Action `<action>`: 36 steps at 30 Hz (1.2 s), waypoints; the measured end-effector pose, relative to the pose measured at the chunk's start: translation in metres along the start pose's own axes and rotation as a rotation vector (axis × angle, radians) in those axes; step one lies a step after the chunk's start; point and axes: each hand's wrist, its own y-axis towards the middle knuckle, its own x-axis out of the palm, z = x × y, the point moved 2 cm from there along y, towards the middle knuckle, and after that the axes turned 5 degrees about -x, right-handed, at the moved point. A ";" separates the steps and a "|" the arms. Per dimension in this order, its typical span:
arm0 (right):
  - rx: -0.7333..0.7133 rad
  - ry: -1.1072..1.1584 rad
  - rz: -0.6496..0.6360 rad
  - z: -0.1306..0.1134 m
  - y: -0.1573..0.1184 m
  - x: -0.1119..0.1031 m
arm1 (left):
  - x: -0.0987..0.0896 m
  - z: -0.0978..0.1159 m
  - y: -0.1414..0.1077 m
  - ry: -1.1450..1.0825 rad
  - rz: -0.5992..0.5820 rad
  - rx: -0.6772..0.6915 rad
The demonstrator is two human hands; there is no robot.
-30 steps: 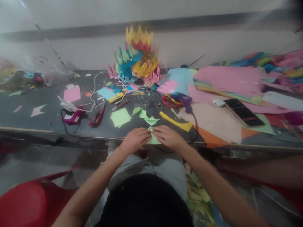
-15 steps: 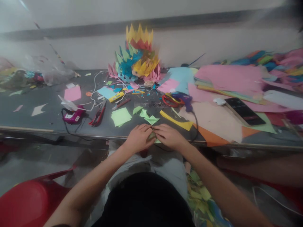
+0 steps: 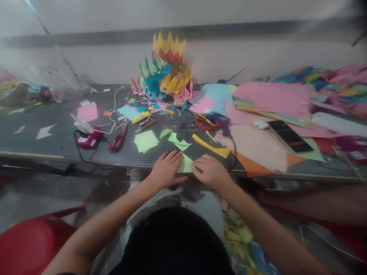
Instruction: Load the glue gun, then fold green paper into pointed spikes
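Observation:
A light green piece of paper [image 3: 185, 164] lies at the table's front edge between my hands. My left hand [image 3: 168, 168] rests flat on its left part, fingers stretched out. At its right edge my right hand [image 3: 208, 168] has its fingers curled and pinched on the paper. Just beyond are small folded green pieces [image 3: 175, 138] and a stack of green paper squares [image 3: 146, 141]. A curved yellow paper strip [image 3: 211, 146] lies past my right hand.
Folded-paper crowns [image 3: 169, 72] stand at the back. Red-handled pliers [image 3: 118, 137], a purple glue gun [image 3: 220, 120], red-handled scissors [image 3: 204, 123] and a phone [image 3: 290, 135] lie around. Large coloured sheets [image 3: 272, 99] cover the right side. A red chair [image 3: 34, 244] stands at lower left.
My hands were close together over the green paper. They have moved apart, uncovering it; my left hand now lies flatter, and my right hand has shifted slightly right.

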 end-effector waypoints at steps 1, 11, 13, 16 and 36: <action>0.017 0.009 -0.013 0.001 -0.001 -0.001 | 0.000 0.001 0.000 0.006 0.003 -0.005; 0.216 -0.009 -0.164 0.003 0.030 0.012 | 0.004 0.002 -0.007 -0.036 -0.021 -0.048; 0.243 -0.038 -0.164 0.001 0.030 0.013 | 0.002 0.000 -0.012 -0.051 -0.042 -0.039; 0.244 -0.058 -0.173 0.000 0.028 0.013 | -0.003 -0.006 -0.024 -0.071 -0.077 -0.023; -0.256 0.060 0.046 0.016 0.003 0.007 | -0.010 0.012 0.012 -0.023 0.078 -0.122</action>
